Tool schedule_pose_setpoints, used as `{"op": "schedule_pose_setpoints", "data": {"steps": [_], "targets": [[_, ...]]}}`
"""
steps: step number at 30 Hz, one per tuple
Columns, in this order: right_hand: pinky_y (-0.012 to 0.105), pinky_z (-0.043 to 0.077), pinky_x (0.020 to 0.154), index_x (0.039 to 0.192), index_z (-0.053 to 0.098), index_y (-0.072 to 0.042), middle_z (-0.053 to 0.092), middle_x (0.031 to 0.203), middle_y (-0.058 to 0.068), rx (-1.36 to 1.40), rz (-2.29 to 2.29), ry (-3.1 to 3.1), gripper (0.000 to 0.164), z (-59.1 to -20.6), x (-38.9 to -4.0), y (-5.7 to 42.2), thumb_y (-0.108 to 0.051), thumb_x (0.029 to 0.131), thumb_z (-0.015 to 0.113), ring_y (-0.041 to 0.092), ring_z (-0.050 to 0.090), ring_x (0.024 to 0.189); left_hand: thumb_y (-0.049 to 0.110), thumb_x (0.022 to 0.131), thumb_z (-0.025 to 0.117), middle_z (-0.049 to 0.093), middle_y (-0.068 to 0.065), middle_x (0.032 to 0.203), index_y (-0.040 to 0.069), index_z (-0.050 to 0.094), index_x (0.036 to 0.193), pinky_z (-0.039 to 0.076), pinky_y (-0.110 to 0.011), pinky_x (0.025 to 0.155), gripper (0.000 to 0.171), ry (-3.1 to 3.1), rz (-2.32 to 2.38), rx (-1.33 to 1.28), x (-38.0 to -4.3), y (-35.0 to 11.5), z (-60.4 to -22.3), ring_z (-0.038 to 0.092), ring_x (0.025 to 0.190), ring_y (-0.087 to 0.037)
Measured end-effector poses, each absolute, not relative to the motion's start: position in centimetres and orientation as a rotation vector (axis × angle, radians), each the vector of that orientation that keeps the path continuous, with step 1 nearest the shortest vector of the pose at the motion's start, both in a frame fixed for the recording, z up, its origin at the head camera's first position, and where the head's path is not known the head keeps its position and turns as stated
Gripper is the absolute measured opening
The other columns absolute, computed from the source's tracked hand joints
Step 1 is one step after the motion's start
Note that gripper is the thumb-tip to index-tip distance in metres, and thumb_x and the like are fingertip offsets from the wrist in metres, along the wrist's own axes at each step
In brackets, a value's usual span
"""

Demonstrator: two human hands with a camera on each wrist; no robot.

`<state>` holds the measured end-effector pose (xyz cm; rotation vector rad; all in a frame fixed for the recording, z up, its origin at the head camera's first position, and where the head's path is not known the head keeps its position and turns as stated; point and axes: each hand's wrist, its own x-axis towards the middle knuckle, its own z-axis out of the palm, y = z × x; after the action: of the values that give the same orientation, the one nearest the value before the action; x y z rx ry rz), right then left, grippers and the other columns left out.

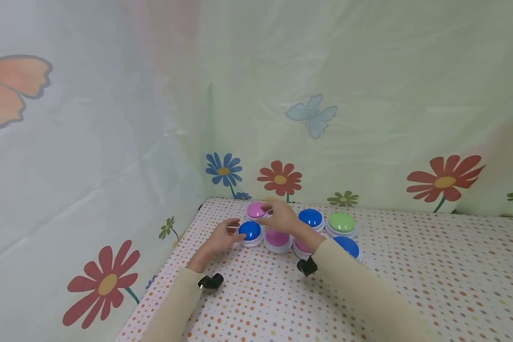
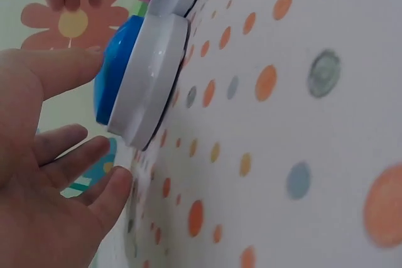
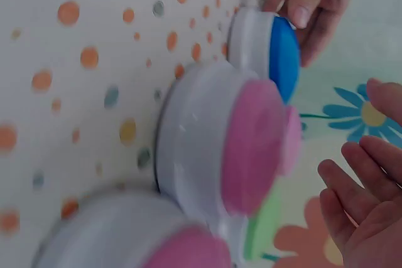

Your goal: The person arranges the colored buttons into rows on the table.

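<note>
At the left end of the front row, a blue push button (image 1: 250, 231) with a white base sits on the dotted tabletop. My left hand (image 1: 220, 237) is beside it, fingers loosely spread, the thumb tip right at the blue dome in the left wrist view. My right hand (image 1: 281, 217) is raised over a pink button (image 1: 278, 239), palm turned left and fingers relaxed with nothing between them. Behind the blue button stands another pink button (image 1: 255, 210), partly covered by the right fingertips. A green button (image 3: 264, 224) shows behind the front pink one in the right wrist view.
Right of the hands stand another pink button (image 1: 301, 248), partly behind the right wrist, a blue button (image 1: 310, 218), a green one (image 1: 342, 222) and a blue one (image 1: 348, 246) overlapped by the sleeve. Printed curtains (image 1: 367, 142) rise behind and at the left.
</note>
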<state>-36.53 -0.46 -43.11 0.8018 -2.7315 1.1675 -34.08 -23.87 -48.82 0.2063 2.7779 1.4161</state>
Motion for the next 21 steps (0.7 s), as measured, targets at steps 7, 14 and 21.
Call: {"op": "schedule_pose_setpoints", "data": {"steps": [7,14,21], "targets": [[0.046,0.048,0.094,0.126,0.061,0.0,0.063,0.123,0.015,0.799,1.055,-2.657,0.043,-40.0,-35.6,4.9,-0.02,0.089,0.072,0.033,0.056,0.117,0.025,0.092,0.068,0.052,-0.012,0.137,0.008,0.047,0.141,0.043,-0.05,0.098,0.056,2.941,1.259,0.275,-34.7,-25.2,-47.3,0.046,0.126,-0.036],[0.051,0.048,0.093,0.131,0.058,-0.001,0.059,0.129,0.018,0.715,1.05,-2.631,0.043,-38.7,-34.6,10.7,-0.022,0.094,0.066,0.038,0.052,0.121,0.022,0.093,0.067,0.05,-0.018,0.137,0.002,0.048,0.139,0.04,-0.05,0.102,0.053,3.176,0.94,0.303,-35.1,-27.4,-46.8,0.044,0.128,-0.036],[0.058,0.043,0.095,0.14,0.05,-0.003,0.051,0.137,0.023,0.6,0.989,-2.664,0.052,-38.2,-32.7,16.2,-0.03,0.096,0.062,0.045,0.043,0.127,0.033,0.092,0.067,0.05,-0.019,0.137,0.004,0.051,0.138,0.039,-0.052,0.102,0.057,3.361,0.469,0.184,-34.2,-28.7,-46.8,0.046,0.126,-0.038]]}}
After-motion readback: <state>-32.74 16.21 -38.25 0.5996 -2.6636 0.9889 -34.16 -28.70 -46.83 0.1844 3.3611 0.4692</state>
